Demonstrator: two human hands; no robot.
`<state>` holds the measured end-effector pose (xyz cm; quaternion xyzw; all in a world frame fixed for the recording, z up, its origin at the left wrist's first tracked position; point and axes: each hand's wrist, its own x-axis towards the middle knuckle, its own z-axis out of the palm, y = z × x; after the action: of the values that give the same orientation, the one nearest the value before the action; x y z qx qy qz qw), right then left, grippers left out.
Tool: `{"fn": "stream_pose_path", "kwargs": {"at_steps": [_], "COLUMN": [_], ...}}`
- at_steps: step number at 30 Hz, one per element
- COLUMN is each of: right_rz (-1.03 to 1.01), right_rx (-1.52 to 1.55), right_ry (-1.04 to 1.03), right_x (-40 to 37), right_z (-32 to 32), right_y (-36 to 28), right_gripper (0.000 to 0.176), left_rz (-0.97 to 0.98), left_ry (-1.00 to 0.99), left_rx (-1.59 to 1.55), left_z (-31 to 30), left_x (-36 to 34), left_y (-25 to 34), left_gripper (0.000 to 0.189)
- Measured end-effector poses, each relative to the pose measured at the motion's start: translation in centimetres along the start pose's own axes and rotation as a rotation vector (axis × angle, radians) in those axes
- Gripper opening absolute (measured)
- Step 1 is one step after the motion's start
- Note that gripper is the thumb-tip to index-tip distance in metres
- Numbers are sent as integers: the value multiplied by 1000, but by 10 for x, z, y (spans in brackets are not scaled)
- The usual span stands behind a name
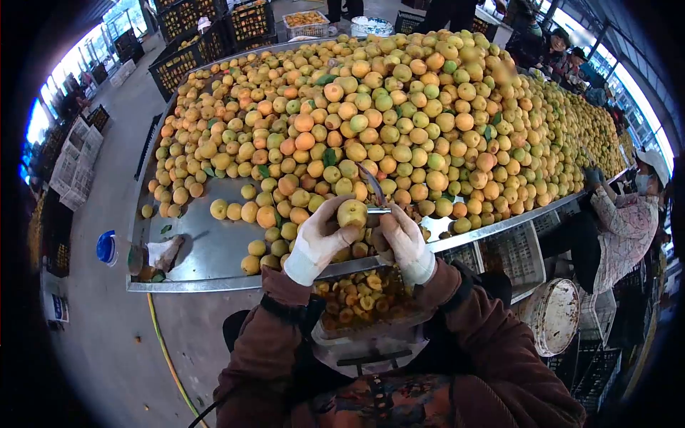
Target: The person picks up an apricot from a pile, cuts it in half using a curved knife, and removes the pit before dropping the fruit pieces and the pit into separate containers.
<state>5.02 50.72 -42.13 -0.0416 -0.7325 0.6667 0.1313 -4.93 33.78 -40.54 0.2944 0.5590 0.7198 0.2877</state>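
Note:
Between the fingertips of my left hand (319, 241), in a pale glove, is a yellow-green apricot (352, 213). Close on its right, my gloved right hand (405, 241) is closed around a small knife (378, 210). Its short metal part lies right at the fruit's side, and a dark curved piece (372, 183) rises above it; the handle is hidden by my fingers. Both hands are over the near edge of a metal table (207, 250) heaped with apricots (399, 114). Below them, a tub of halved apricots (364, 296) stands in front of my lap.
A person in a patterned jacket (628, 221) sits at the table's right side. White crates (524, 260) and a stained bucket (553, 317) stand at my right. At the table's left corner lies a crumpled cloth (164, 252). A yellow hose (168, 349) crosses the floor.

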Motion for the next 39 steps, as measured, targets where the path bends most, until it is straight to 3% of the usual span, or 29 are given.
{"fn": "stream_pose_path", "kwargs": {"at_steps": [3, 5, 12, 13, 21, 24, 26, 28, 30, 31, 32, 33, 34, 37, 39], "right_rz": [68, 228, 102, 57, 155, 169, 73, -34, 85, 73, 71, 93, 104, 61, 8], "right_rx": [70, 160, -38, -27, -146, -180, -35, -169, -725, -802, -799, -611, -424, -243, -222], "right_ry": [-28, -72, -109, -75, -26, -16, 6, 100, -81, -105, -97, 10, 101, 72, 44], "right_x": [-7, -14, -17, -17, -13, -11, -10, -8, -1, 3, 0, -2, -1, -13, -18], "right_z": [3, 1, -4, -2, 3, 9, 14, 12, -1, -7, -7, -4, -1, 6, 14], "right_y": [-28, -33, -24, -16, -5, 17, 28, 16, 2, 7, 12, 14, 13, -11, -7], "right_gripper": [39, 24, 24, 27, 32, 36, 28, 28, 28, 26, 26, 28, 31, 30, 36], "left_rz": [-1, -48, -29, 4, -75, -54, 13, -20, -31, -32, 10, 58, 78, 46, 59], "left_ry": [1, -15, -34, -47, -75, -110, -114, -118, -91, -99, -4, 97, 112, 102, 124], "left_rx": [-20, -3, 60, 194, 259, 364, 365, 424, 787, 790, 601, 411, 418, 28, -43], "left_z": [4, 8, 13, 9, 6, 2, 1, 0, 0, 1, 0, -2, -6, -13, -3], "left_x": [-7, -12, -16, -14, -11, -4, -1, 1, 5, 4, 3, 4, 6, 5, 4], "left_y": [1, 2, -6, -10, -12, -13, -12, -4, 1, -1, -4, -7, -7, -14, -14], "left_gripper": [79, 86, 92, 92, 83, 93, 79, 77, 78, 78, 79, 81, 81, 96, 99]}}
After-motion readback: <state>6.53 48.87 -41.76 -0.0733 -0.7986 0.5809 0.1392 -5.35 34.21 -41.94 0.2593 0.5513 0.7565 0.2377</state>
